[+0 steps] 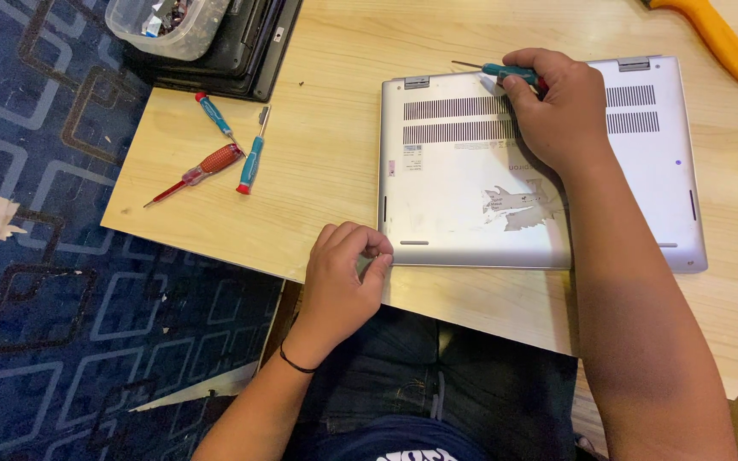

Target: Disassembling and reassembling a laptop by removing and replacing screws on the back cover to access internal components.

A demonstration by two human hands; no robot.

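A silver laptop [540, 171] lies underside up on the wooden surface [335, 162]. The right hand [557, 107] grips a teal screwdriver [506, 72] at the laptop's hinge edge. The left hand [343, 273], fingers curled together, pinches at its near left corner.

You worked under warm, even indoor light that left the worktop [326, 196] bright and the carpet [36, 256] beside it dimmer. Your right hand [557, 107] threw only a soft shadow on the laptop's silver base [463, 183], which showed a mild sheen without harsh glare. Focus was sharp throughout, with slight wide-angle stretching near the edges.
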